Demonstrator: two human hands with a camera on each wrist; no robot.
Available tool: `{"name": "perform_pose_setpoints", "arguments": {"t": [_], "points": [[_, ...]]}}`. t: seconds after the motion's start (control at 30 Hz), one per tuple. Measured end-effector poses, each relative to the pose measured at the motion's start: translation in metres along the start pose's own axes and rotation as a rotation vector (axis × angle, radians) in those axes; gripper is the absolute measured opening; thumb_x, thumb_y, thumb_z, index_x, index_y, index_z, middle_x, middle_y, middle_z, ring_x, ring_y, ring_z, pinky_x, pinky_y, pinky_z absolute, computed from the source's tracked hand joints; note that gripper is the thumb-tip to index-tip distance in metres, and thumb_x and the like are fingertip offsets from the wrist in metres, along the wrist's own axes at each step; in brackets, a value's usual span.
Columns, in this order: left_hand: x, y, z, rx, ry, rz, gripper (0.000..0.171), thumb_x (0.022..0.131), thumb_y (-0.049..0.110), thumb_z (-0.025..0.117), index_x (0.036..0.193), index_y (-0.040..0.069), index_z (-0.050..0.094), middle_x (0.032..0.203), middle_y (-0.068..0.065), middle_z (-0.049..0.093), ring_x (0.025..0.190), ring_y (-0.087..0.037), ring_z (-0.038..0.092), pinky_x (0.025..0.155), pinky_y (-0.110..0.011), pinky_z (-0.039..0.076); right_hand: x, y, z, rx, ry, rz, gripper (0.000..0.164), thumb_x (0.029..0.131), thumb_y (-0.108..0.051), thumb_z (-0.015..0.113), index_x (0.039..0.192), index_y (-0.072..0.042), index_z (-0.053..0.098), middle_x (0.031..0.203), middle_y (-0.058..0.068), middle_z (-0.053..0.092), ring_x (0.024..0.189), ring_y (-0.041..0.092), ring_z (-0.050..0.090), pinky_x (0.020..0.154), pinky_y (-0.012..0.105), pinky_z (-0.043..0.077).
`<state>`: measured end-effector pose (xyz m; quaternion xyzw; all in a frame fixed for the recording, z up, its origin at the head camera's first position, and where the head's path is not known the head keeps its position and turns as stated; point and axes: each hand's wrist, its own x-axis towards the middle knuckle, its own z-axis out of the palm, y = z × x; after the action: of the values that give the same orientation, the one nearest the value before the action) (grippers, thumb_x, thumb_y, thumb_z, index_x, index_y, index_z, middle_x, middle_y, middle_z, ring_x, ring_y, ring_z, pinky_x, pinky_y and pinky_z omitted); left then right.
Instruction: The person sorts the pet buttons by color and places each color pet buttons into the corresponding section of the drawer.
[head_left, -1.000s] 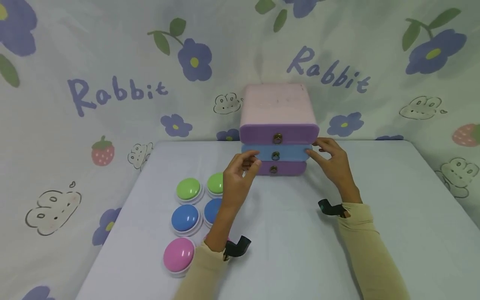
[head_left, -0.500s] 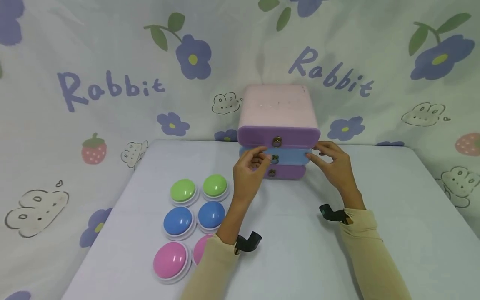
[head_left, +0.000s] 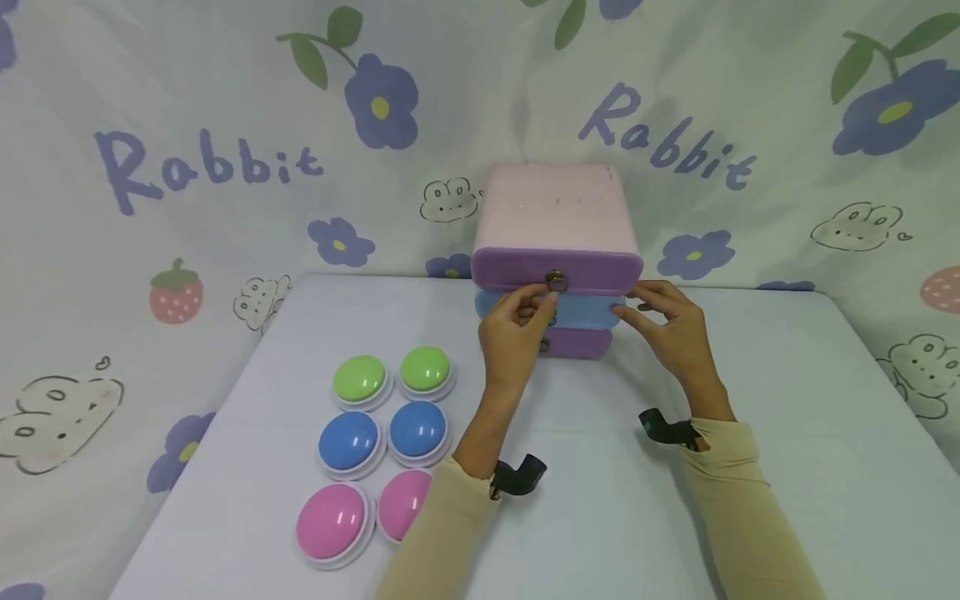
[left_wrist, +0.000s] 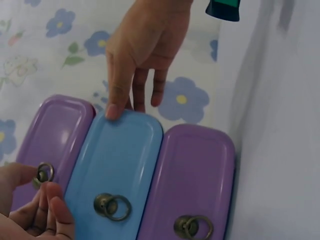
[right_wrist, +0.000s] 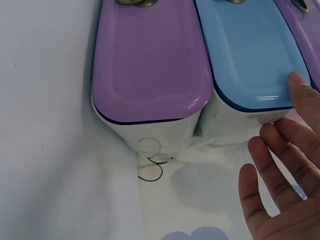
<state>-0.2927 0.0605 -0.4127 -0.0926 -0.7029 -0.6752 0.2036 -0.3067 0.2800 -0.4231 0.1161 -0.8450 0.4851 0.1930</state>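
A small drawer cabinet point(head_left: 555, 208) stands at the back of the table, pale pink on top. Its fronts are a purple top drawer point(head_left: 506, 268), a blue middle drawer point(head_left: 588, 312) and a purple bottom drawer point(head_left: 581, 343). All look pushed in. My left hand point(head_left: 512, 346) pinches the top drawer's brass ring pull point(left_wrist: 43, 175) between thumb and finger. At the right end, my right hand point(head_left: 678, 337) grips the cabinet: the thumb presses the blue front's corner, and the index finger touches the pale side. The left hand partly hides the two lower rings in the head view.
On the left of the white table point(head_left: 600, 517) several round push buttons stand in pairs: green point(head_left: 360, 377), blue point(head_left: 348, 440) and pink point(head_left: 330, 521). My left sleeve point(head_left: 450, 525) partly covers one pink button. A patterned cloth point(head_left: 247, 83) hangs close behind the cabinet.
My left hand has moved right and up, from the blue drawer's left end to the top ring pull. My right hand keeps its hold. The head view has shifted slightly.
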Motion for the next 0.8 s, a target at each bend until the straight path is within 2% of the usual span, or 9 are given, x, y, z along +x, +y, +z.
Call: {"name": "perform_pose_setpoints", "arguments": {"t": [0.1, 0.3, 0.4, 0.43, 0.53, 0.67, 0.8], "points": [[0.002, -0.003, 0.002, -0.033, 0.013, -0.034, 0.025, 0.093, 0.023, 0.073, 0.105, 0.001, 0.075, 0.091, -0.01, 0.069, 0.08, -0.024, 0.067, 0.068, -0.026, 0.053, -0.003, -0.011, -0.001, 0.011, 0.001, 0.001, 0.039, 0.089, -0.008, 0.077, 0.126, 0.0, 0.068, 0.118, 0.012, 0.065, 0.102, 0.001, 0.056, 0.09, 0.024, 0.047], [0.004, -0.008, 0.002, -0.106, 0.008, -0.122, 0.023, 0.093, 0.024, 0.074, 0.103, 0.003, 0.076, 0.089, -0.006, 0.071, 0.081, -0.031, 0.069, 0.067, -0.029, 0.055, 0.001, 0.013, 0.002, 0.009, -0.001, 0.007, 0.04, 0.088, -0.014, 0.079, 0.127, -0.008, 0.07, 0.12, 0.005, 0.065, 0.102, 0.003, 0.056, 0.091, 0.024, 0.047], [0.003, -0.005, -0.001, -0.127, 0.0, -0.144, 0.021, 0.092, 0.022, 0.074, 0.101, 0.003, 0.076, 0.087, -0.006, 0.07, 0.077, -0.03, 0.067, 0.065, -0.029, 0.054, 0.002, 0.022, 0.002, 0.006, -0.005, 0.029, 0.042, 0.088, -0.019, 0.08, 0.128, -0.012, 0.07, 0.12, 0.001, 0.064, 0.103, 0.005, 0.057, 0.091, 0.023, 0.046], [0.002, -0.004, -0.002, -0.131, -0.001, -0.152, 0.021, 0.092, 0.022, 0.075, 0.101, 0.003, 0.076, 0.086, -0.006, 0.07, 0.075, -0.028, 0.067, 0.063, -0.026, 0.053, 0.002, 0.024, 0.002, 0.004, -0.007, 0.038, 0.042, 0.087, -0.021, 0.08, 0.128, -0.014, 0.07, 0.121, -0.001, 0.064, 0.103, 0.006, 0.057, 0.09, 0.023, 0.046], [-0.002, 0.0, -0.005, -0.152, -0.008, -0.171, 0.02, 0.091, 0.02, 0.075, 0.099, 0.002, 0.076, 0.085, -0.006, 0.07, 0.073, -0.024, 0.064, 0.068, -0.035, 0.057, -0.001, 0.025, 0.003, -0.002, -0.008, 0.056, 0.043, 0.087, -0.02, 0.08, 0.128, -0.014, 0.07, 0.122, -0.001, 0.063, 0.102, 0.006, 0.057, 0.091, 0.023, 0.045], [-0.005, 0.003, -0.008, -0.168, -0.016, -0.175, 0.019, 0.091, 0.019, 0.075, 0.099, 0.002, 0.076, 0.086, -0.007, 0.07, 0.077, -0.036, 0.063, 0.076, -0.048, 0.056, -0.001, 0.024, 0.004, -0.004, -0.004, 0.042, 0.043, 0.086, -0.02, 0.081, 0.128, -0.015, 0.07, 0.123, -0.001, 0.064, 0.102, 0.006, 0.056, 0.091, 0.024, 0.045], [-0.005, 0.003, -0.009, -0.173, -0.017, -0.176, 0.021, 0.09, 0.02, 0.076, 0.099, 0.001, 0.076, 0.086, -0.007, 0.07, 0.08, -0.043, 0.061, 0.073, -0.043, 0.056, -0.001, 0.023, 0.003, -0.007, 0.001, 0.032, 0.042, 0.087, -0.024, 0.08, 0.127, -0.016, 0.071, 0.122, -0.003, 0.064, 0.102, 0.006, 0.057, 0.094, 0.033, 0.047]]}}
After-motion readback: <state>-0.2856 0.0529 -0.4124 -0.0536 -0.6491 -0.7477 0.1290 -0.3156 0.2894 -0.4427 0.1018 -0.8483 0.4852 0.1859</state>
